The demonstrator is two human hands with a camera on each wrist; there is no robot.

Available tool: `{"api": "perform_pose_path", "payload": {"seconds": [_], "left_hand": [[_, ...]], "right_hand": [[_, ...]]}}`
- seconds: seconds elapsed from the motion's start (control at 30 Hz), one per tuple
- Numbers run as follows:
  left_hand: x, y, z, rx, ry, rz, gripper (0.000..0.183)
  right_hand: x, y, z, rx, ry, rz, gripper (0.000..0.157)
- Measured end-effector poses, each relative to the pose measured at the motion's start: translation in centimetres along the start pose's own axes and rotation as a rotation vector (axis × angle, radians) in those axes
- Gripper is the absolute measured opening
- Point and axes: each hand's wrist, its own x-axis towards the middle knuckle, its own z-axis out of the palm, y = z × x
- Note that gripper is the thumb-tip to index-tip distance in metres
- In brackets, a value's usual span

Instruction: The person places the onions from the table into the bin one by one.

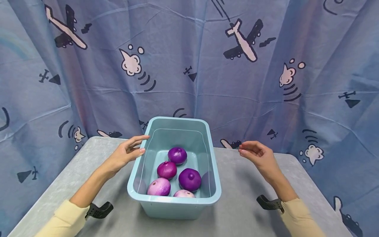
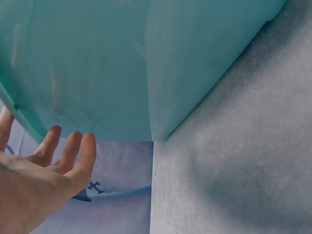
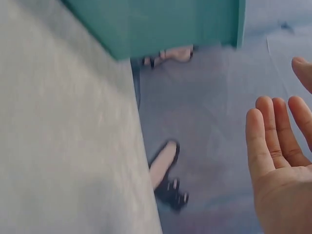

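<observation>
A light blue plastic bin (image 1: 174,208) stands on the table with several red onions in it. A dark purple onion (image 1: 189,180) lies at the right and another purple onion (image 1: 177,155) farther back. Beside them are a magenta onion (image 1: 167,170) and a paler onion (image 1: 159,187); the front rim partly hides a pale onion (image 1: 184,193). At the bin's left rim is my left hand (image 1: 119,157), fingers loosely extended; whether the fingertips touch the rim I cannot tell. To the right, apart from the bin, my right hand (image 1: 260,159) hovers with loosely bent fingers, holding nothing.
The grey table (image 1: 237,210) extends on both sides of the bin. A blue curtain (image 1: 189,65) printed with airplanes hangs right behind the table's back edge. Black wrist mounts (image 1: 100,210) are strapped over pale yellow sleeves (image 1: 67,219).
</observation>
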Motion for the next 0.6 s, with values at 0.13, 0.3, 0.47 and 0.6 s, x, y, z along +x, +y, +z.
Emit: {"api": "perform_pose_path", "payload": {"seconds": [0.13,0.3,0.47,0.6], "left_hand": [[0.0,0.0,0.0,-0.005,-0.008,0.003,0.053],[0.0,-0.1,-0.1,-0.011,-0.012,0.009,0.053],[0.0,0.0,-0.1,-0.009,-0.010,0.008,0.052],[0.0,0.0,-0.1,-0.008,-0.008,0.005,0.052]], "right_hand": [[-1.1,0.9,-2.6,-0.061,0.068,0.065,0.040],[-2.4,1.6,-5.7,-0.121,0.136,0.117,0.041],[-3.4,2.3,-8.2,0.057,0.185,0.163,0.032],[-3.9,3.0,-9.5,0.153,0.249,0.178,0.026]]}}
